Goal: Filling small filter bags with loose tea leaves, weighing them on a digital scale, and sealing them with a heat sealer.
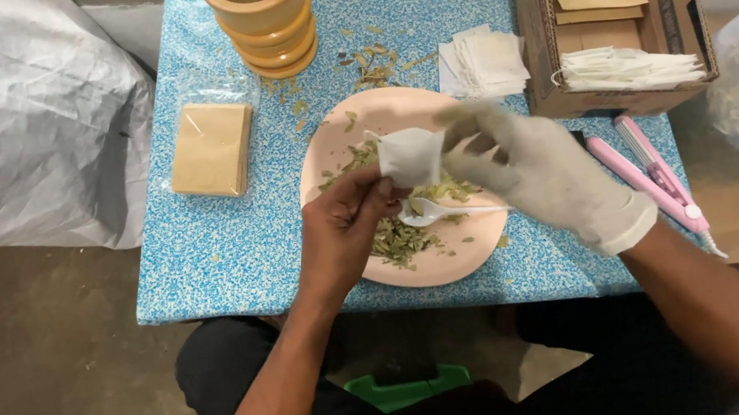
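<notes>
My bare left hand (344, 230) holds a small white paper sachet (410, 155) above a pink plate (332, 145) of dried green leaves (398, 240). My right hand (538, 169), in a white glove, pinches the sachet's right edge with its fingertips. A white plastic spoon (436, 213) lies on the plate just below both hands. The sachet hides part of the leaves.
The plate sits on a small blue speckled table (221, 248). A wooden mortar with pestle (265, 15) stands at the back, brown packets in a clear bag (212, 148) at left, a stack of white sachets (484, 61), a cardboard box (612, 10) and a pink sealer (659, 176) at right.
</notes>
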